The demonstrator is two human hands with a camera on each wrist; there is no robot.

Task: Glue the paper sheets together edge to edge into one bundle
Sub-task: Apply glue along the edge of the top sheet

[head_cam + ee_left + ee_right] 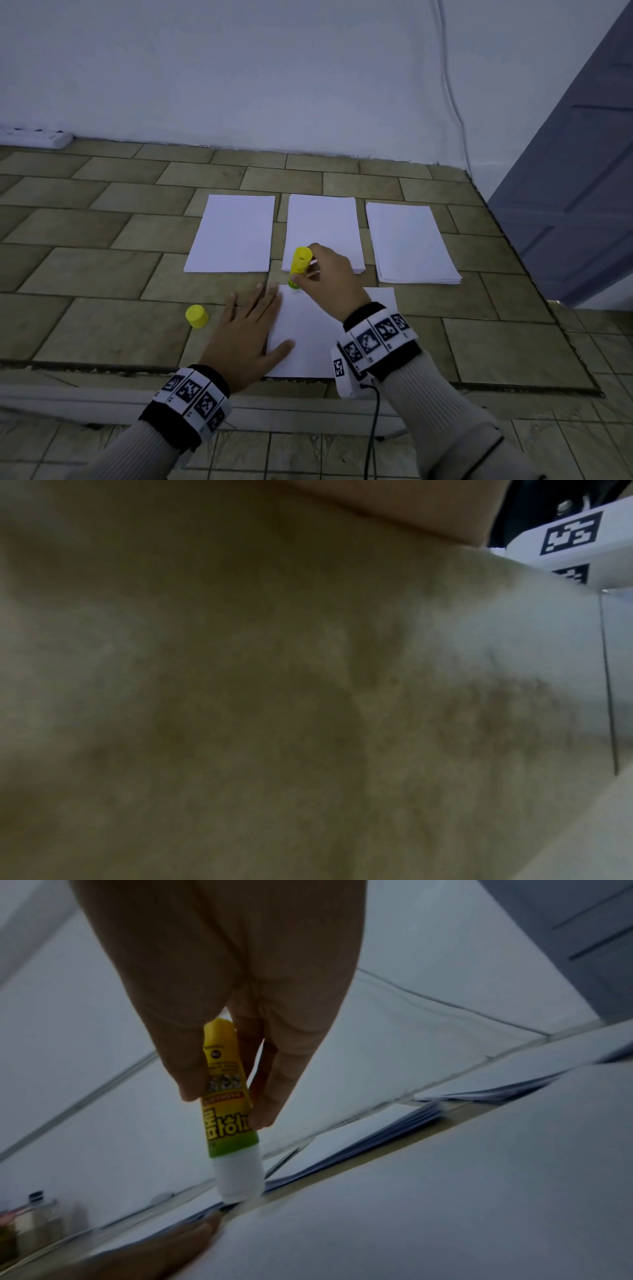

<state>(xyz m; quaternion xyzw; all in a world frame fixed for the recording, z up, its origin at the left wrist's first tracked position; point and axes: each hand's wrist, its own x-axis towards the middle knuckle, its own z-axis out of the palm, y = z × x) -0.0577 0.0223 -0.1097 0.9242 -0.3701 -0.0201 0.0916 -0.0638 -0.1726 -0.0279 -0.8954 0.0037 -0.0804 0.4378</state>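
I'm gluing: my right hand (328,274) grips the glue stick (300,265), tip on the near sheet (308,339) at its far-left corner; my left hand (251,334) lies flat, pinning its left edge. Next, drag steadily along the far edge.

Head view down onto floor (102,329), left wrist blurred against it, right wrist low along paper (445,1218)

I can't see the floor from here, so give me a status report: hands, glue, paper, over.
Left hand flat, pinning the near sheet. Right hand grips the glue stick, tip on the sheet's far edge. Cap off, lying left. Nothing in the way.
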